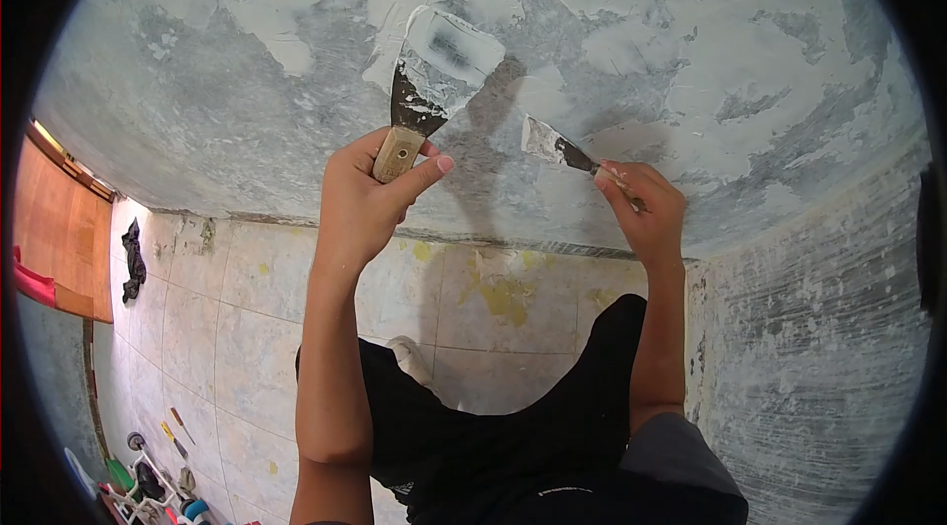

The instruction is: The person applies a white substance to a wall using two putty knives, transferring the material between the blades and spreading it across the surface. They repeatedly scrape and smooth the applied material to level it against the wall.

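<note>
A wide putty knife (419, 101) with a wooden handle is gripped in my left hand (380, 180), its blade pointing up in front of the wall. White filler (454, 43) with a dark grey patch in the middle coats the blade. My right hand (641, 204) pinches the handle of a narrower putty knife (562, 147), whose blade is smeared with white filler and points up and left. Behind both tools is a grey wall (602, 12) patched unevenly with white filler.
Pale floor tiles (395, 308) with yellowish stains run along the wall's foot. A second grey wall (809, 347) rises at the right. On the left are a wooden door (64, 219), a crumpled black item (133, 259), and small tools (176, 434) beside clutter at the lower left.
</note>
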Demonstrator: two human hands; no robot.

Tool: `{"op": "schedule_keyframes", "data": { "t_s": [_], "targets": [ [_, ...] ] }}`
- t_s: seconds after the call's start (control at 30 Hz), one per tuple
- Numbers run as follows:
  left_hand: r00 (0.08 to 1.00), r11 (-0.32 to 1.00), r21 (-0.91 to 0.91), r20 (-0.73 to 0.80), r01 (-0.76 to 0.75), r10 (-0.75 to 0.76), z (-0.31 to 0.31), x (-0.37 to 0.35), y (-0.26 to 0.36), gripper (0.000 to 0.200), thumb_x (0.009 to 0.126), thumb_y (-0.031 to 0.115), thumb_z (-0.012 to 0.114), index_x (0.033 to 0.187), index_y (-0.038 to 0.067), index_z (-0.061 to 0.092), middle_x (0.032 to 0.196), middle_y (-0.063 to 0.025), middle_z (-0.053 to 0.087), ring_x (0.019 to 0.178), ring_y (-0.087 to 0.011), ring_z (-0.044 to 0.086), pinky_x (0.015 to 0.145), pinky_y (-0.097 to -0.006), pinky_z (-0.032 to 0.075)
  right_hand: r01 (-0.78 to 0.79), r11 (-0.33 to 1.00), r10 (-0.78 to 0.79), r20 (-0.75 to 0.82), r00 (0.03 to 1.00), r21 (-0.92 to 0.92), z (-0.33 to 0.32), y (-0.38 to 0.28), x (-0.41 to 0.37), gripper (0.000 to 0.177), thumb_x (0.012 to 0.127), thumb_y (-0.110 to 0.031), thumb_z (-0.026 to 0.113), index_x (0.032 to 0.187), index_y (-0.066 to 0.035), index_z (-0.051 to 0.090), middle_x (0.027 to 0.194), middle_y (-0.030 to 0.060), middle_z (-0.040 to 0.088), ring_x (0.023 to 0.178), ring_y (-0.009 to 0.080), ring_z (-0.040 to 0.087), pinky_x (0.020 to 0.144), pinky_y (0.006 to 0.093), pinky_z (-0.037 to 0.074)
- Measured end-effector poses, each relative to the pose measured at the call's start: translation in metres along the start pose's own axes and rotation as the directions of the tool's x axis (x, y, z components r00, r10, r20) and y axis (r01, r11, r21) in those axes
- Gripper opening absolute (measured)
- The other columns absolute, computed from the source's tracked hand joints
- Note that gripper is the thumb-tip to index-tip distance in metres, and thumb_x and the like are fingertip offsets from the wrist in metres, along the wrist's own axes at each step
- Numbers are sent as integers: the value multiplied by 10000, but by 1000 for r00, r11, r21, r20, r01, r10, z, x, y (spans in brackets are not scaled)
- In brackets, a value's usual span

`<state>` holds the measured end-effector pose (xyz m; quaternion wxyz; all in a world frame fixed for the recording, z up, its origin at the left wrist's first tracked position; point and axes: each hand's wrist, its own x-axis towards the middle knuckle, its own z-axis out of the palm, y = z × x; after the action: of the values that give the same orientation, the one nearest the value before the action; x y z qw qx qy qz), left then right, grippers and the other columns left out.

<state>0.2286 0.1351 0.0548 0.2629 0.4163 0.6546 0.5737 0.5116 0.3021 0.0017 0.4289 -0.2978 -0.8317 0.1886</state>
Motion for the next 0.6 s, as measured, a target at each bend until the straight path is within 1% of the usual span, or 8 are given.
{"op": "schedule_keyframes", "data": {
  "t_s": [0.17, 0.3, 0.37, 0.4, 0.47, 0.5, 0.57, 0.6],
  "targets": [
    [1000, 1000, 7, -8, 12, -12, 2, 2, 1, 196, 877, 192, 839, 917, 49, 712, 603, 59, 547, 483, -29, 451, 441, -212, 330, 29, 997, -26, -47, 999, 68, -9, 11, -15, 178, 892, -60, 803, 1044, 24, 766, 1034, 137, 769, 871, 168, 717, 727, 284, 553],
    [1000, 1000, -2, 0, 0, 0, 5, 3, 0, 201, 879, 197, 838, 910, 47, 708, 611, 58, 553, 482, -29, 454, 441, -210, 337, -31, 991, 47, -129, 991, 127, -12, 34, -47, 203, 902, -86, 801, 1073, 18, 770, 1015, 114, 768, 865, 162, 707, 741, 256, 538],
    [1000, 1000, 10, -5, 6, -6, 6, 3, 1, 204, 881, 201, 838, 909, 48, 706, 619, 56, 561, 481, -28, 456, 440, -208, 341, -216, 904, 300, -185, 936, 370, -4, 54, -72, 237, 904, -78, 805, 1113, 24, 758, 993, 65, 743, 816, 129, 664, 738, 263, 520],
    [1000, 1000, 12, 6, 0, 0, 7, 3, 1, 204, 881, 201, 838, 909, 48, 706, 619, 56, 561, 481, -28, 456, 440, -208, 341, -217, 904, 303, -196, 932, 368, -1, 63, -86, 237, 904, -78, 805, 1113, 24, 758, 993, 65, 743, 816, 129, 664, 738, 263, 520],
    [1000, 1000, -2, 3, -7, 7, 8, 3, 0, 206, 891, 213, 828, 910, 50, 703, 608, 57, 552, 475, -28, 453, 438, -209, 339, -453, 566, 606, 25, 795, 689, 5, 83, -111, 335, 923, -84, 790, 1237, 5, 717, 960, 19, 693, 775, 95, 598, 726, 270, 493],
    [1000, 1000, -3, 11, -13, 13, 9, 3, 0, 206, 891, 213, 828, 910, 50, 703, 608, 57, 552, 475, -28, 453, 438, -209, 339, -449, 568, 608, 15, 794, 690, 9, 89, -118, 335, 923, -84, 790, 1237, 5, 717, 960, 19, 693, 775, 95, 598, 726, 270, 493],
    [1000, 999, -46, -7, 18, -18, 11, 3, 2, 216, 892, 222, 834, 896, 40, 717, 595, 48, 550, 489, -29, 454, 450, -217, 335, -390, 252, 637, 152, 756, 886, 21, 98, -130, 357, 948, -132, 776, 1268, -9, 677, 925, 3, 652, 751, 83, 548, 726, 263, 464],
    [1000, 999, -44, -1, 20, -20, 12, 2, 3, 216, 892, 222, 834, 896, 40, 717, 595, 48, 550, 489, -29, 454, 450, -217, 335, -389, 251, 641, 149, 753, 886, 29, 108, -136, 357, 948, -132, 776, 1268, -9, 677, 925, 3, 652, 751, 83, 548, 726, 263, 464]
  ]
}}
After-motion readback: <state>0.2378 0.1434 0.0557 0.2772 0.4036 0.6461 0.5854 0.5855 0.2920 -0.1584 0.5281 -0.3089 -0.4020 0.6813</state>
